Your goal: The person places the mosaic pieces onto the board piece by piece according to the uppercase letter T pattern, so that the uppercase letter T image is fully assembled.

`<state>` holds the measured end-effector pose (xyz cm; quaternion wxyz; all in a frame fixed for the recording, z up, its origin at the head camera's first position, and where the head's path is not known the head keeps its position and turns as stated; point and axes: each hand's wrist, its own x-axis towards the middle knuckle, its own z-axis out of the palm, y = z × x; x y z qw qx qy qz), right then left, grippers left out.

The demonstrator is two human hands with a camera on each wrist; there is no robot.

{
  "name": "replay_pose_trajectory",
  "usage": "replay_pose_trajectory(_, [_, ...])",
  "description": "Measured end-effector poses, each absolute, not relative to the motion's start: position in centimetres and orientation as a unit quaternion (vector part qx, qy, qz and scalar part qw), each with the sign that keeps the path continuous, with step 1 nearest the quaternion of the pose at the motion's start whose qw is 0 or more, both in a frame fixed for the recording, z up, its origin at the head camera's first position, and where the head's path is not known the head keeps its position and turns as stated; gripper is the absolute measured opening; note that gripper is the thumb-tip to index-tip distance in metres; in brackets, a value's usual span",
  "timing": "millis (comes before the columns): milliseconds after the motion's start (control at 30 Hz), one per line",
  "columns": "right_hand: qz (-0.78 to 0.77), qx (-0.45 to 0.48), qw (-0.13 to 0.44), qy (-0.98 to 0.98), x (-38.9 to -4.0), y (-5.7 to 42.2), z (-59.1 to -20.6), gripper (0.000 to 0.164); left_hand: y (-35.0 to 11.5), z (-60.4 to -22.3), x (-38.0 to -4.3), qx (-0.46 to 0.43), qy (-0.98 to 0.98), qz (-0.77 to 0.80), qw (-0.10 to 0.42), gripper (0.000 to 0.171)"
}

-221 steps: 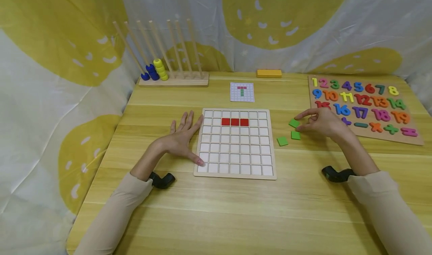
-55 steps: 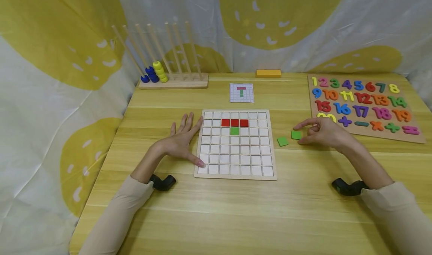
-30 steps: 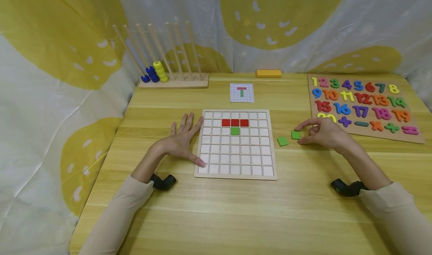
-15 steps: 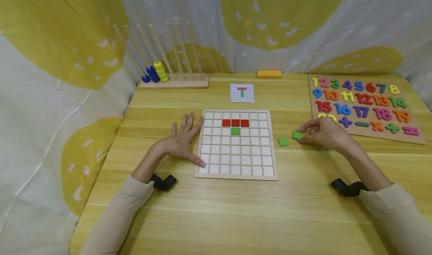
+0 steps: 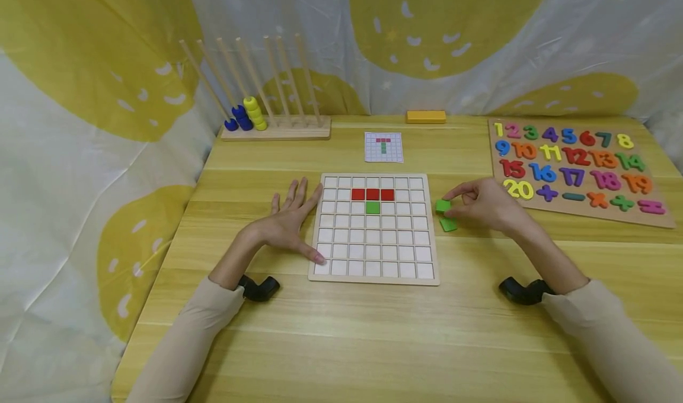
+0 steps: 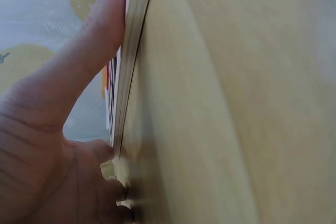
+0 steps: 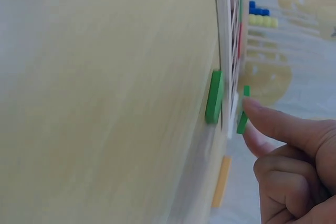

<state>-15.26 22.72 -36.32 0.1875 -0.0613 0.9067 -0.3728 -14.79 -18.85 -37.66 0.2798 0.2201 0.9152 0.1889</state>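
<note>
My right hand (image 5: 482, 206) pinches a green square tile (image 5: 442, 206) between thumb and index finger, just off the right edge of the wooden grid board (image 5: 372, 275). In the right wrist view that tile (image 7: 243, 109) is raised off the table. A second green tile (image 5: 448, 224) lies on the table beside the board, partly below the right thumb. Fingers spread, my left hand (image 5: 285, 225) rests at the board's left side, its thumb on the lower left corner. Three red tiles (image 5: 372, 195) form a row in the board, with one green tile (image 5: 372, 208) under the middle one.
Behind the board lies a small card (image 5: 383, 147) printed with a red and green T. A peg stand (image 5: 275, 131) with blue and yellow beads is at the back left. An orange block (image 5: 425, 117) sits at the back; a number board (image 5: 581, 160) lies at right.
Since the earliest frame, one green tile has come to lie under the middle red tile. In the last half second my right hand has lifted another green tile and carried it left.
</note>
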Motion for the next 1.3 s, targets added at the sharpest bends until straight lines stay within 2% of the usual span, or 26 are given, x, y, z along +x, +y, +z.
replay_pose_trajectory(733, [-0.411, -0.104, 0.209, 0.881, -15.9, 12.3, -36.7, 0.028, -18.8, -37.6, -14.8, 0.214, 0.917, 0.184, 0.281, 0.152])
replay_pose_trajectory(1300, [-0.389, -0.123, 0.229, 0.884, -15.3, 10.3, -36.3, 0.028, -18.8, -37.5, -14.7, 0.215, 0.918, 0.182, 0.279, 0.151])
